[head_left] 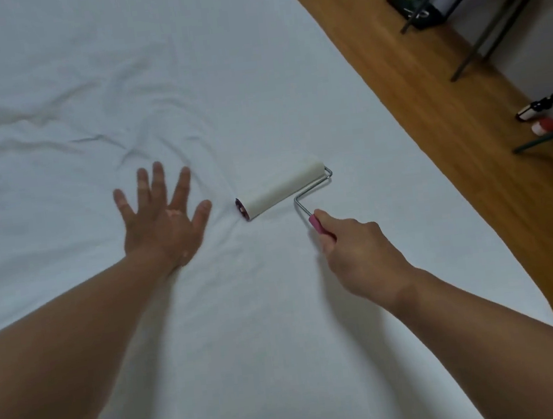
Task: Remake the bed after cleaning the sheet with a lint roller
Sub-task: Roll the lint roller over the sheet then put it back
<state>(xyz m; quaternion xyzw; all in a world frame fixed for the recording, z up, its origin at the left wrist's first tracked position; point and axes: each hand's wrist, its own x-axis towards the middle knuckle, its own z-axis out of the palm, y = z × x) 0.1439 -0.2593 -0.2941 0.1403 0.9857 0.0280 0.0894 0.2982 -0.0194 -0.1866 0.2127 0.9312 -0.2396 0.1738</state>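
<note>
The cleaning step was in hand. The right hand (359, 251) gripped the pink handle of the white paper-drum lint roller (281, 188), whose drum lay on the white cotton bed sheet (284, 346) near the bed's right edge. The left hand (162, 219) pressed flat, fingers spread, just left of the drum. Next move, as judged: roll toward the far-left creases, sheet held taut
</note>
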